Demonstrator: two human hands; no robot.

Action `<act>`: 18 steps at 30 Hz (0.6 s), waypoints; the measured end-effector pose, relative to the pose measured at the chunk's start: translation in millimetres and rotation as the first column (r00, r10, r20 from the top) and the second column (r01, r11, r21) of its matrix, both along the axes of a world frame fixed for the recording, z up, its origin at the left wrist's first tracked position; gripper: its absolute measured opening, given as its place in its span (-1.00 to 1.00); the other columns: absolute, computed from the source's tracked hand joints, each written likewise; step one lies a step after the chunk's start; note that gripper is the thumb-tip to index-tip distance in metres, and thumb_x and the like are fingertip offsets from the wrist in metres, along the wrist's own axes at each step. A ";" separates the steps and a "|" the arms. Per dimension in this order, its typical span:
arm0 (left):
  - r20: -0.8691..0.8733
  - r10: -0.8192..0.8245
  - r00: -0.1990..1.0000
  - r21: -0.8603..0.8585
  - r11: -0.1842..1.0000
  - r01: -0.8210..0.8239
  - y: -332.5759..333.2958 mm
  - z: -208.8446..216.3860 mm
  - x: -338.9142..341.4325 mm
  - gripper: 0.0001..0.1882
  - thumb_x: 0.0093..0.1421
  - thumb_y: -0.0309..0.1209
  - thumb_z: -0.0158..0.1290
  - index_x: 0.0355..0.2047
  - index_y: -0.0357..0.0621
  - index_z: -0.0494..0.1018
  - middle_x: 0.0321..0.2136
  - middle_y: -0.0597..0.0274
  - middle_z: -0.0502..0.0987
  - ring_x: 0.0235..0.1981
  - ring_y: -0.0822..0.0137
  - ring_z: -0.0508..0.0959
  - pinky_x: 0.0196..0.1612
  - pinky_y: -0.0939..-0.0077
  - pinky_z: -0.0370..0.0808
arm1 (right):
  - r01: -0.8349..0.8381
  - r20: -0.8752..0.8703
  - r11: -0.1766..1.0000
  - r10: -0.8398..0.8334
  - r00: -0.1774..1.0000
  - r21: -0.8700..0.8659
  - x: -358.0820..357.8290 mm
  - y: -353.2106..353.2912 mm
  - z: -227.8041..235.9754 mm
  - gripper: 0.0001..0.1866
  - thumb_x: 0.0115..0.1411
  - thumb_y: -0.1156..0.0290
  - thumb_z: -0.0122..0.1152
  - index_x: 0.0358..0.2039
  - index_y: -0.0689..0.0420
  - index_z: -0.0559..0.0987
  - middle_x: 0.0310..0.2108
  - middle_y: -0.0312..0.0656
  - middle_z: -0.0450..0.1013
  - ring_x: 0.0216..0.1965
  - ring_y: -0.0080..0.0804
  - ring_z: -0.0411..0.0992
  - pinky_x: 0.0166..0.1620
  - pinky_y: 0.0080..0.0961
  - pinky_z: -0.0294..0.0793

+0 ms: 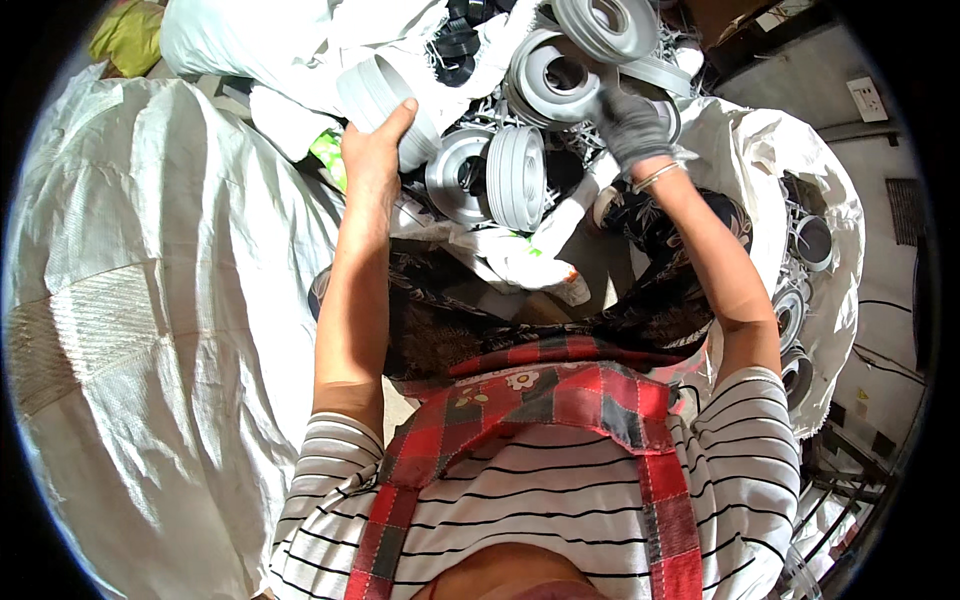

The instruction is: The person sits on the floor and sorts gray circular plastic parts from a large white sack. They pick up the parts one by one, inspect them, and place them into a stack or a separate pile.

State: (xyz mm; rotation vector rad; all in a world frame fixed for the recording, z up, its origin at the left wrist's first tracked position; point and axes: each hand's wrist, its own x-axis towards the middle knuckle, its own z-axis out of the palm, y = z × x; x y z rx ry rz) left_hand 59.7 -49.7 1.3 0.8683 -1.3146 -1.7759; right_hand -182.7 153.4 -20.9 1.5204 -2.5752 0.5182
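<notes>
My bare left hand [372,155] grips a wide grey plastic ring [372,92], thumb lying over its rim. On my right hand [632,125] is a dark grey glove; its fingers are closed at the edge of a round grey plastic fitting [533,88] with a hole in its middle. Partly hidden are the fingertips there. Between my hands, a ribbed grey ring [516,180] stands on its side against another round grey part [458,178]. A further grey fitting [607,28] lies just beyond my right hand.
Large white woven sacks [200,300] fill the left side. At the right, an open white sack [835,200] holds several grey round parts. Black plastic pieces [456,50] and white strips lie at the far middle. A wall socket [866,100] is at the far right.
</notes>
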 end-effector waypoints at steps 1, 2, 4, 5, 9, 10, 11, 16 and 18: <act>0.027 -0.010 1.000 -0.006 1.000 0.011 -3.9 -7.6 4.0 -0.61 0.00 -0.43 0.20 -0.20 -0.43 0.42 -0.34 0.11 0.52 -0.36 0.32 0.52 -0.23 0.50 0.42 | -0.045 0.122 0.935 0.002 0.993 0.350 4.9 0.0 -20.0 -0.72 0.10 0.25 0.08 -0.19 0.08 0.47 -0.27 0.02 0.47 -0.20 -0.06 0.45 -0.16 -0.24 0.43; 0.067 -0.054 0.996 0.006 0.999 0.053 -2.2 -10.7 -4.9 -0.60 -0.02 -0.43 0.22 -0.19 -0.40 0.42 -0.31 0.13 0.52 -0.33 0.33 0.50 -0.21 0.50 0.41 | -0.164 0.171 0.914 0.107 0.979 0.370 -16.8 16.6 -73.5 -0.68 0.06 0.28 0.12 -0.19 0.15 0.47 -0.24 0.11 0.46 -0.15 -0.03 0.44 -0.13 -0.23 0.43; 0.106 -0.046 0.993 -0.007 0.999 0.047 -4.5 -19.6 6.6 -0.58 -0.05 -0.41 0.24 -0.19 -0.36 0.43 -0.30 0.16 0.52 -0.32 0.37 0.50 -0.22 0.53 0.41 | -0.161 0.204 0.746 0.035 0.978 0.646 31.4 -5.4 -66.1 -0.58 0.03 0.30 0.10 -0.13 0.29 0.42 -0.16 0.20 0.42 -0.06 0.01 0.40 -0.01 -0.25 0.39; 0.104 -0.082 0.991 0.013 0.997 0.081 -0.9 -23.9 -11.4 -0.57 -0.06 -0.40 0.26 -0.19 -0.36 0.43 -0.31 0.16 0.53 -0.33 0.38 0.50 -0.23 0.54 0.41 | -0.022 -0.033 0.826 0.049 0.998 0.563 11.5 15.5 -134.8 -0.43 -0.05 0.22 0.21 -0.02 0.19 0.35 -0.06 0.08 0.36 0.00 0.00 0.32 0.01 -0.17 0.34; 0.131 -0.077 0.988 -0.066 0.994 0.086 1.9 -23.4 1.7 -0.64 0.00 -0.44 0.20 -0.22 -0.38 0.42 -0.38 0.16 0.52 -0.41 0.38 0.51 -0.30 0.54 0.44 | -0.091 0.041 0.804 0.083 0.996 0.588 41.7 -14.3 -110.6 -0.51 -0.04 0.28 0.16 -0.05 0.14 0.39 -0.11 0.03 0.38 -0.04 -0.04 0.35 -0.01 -0.18 0.36; 0.152 -0.085 0.985 -0.039 0.995 0.092 3.5 -20.1 -0.8 -0.65 0.00 -0.43 0.20 -0.23 -0.38 0.42 -0.38 0.15 0.52 -0.40 0.38 0.51 -0.30 0.54 0.44 | -0.105 0.078 0.758 0.071 0.994 0.644 38.0 -16.8 -108.5 -0.50 -0.05 0.23 0.17 -0.07 0.15 0.40 -0.11 0.05 0.39 -0.05 -0.02 0.36 -0.01 -0.19 0.36; 0.172 -0.088 0.981 -0.013 0.996 0.091 4.9 -15.1 -1.6 -0.66 0.00 -0.43 0.20 -0.24 -0.38 0.43 -0.39 0.15 0.52 -0.40 0.38 0.52 -0.29 0.54 0.44 | -0.125 0.114 0.708 0.064 0.991 0.695 37.0 -22.3 -98.2 -0.49 -0.06 0.18 0.19 -0.09 0.17 0.42 -0.11 0.06 0.39 -0.06 0.00 0.38 -0.02 -0.19 0.37; 0.064 0.009 0.998 -0.105 0.994 -0.002 6.0 -0.9 5.7 -0.64 0.03 -0.43 0.18 -0.19 -0.36 0.43 -0.30 0.17 0.51 -0.31 0.42 0.48 -0.17 0.56 0.38 | -0.238 0.299 0.750 0.056 0.952 0.617 51.0 -29.7 12.0 -0.23 -0.21 -0.04 0.30 -0.03 0.18 0.39 -0.11 0.15 0.37 -0.08 0.01 0.39 -0.04 -0.23 0.39; 0.028 -0.059 0.998 -0.063 0.996 0.061 6.9 2.7 7.9 -0.63 0.05 -0.41 0.16 -0.17 -0.40 0.41 -0.29 0.13 0.51 -0.28 0.37 0.50 -0.15 0.51 0.40 | -0.227 0.342 0.894 0.091 0.935 0.385 51.3 -35.7 41.8 -0.23 -0.22 0.00 0.31 0.03 0.05 0.36 -0.13 0.15 0.37 -0.10 -0.01 0.40 -0.06 -0.24 0.40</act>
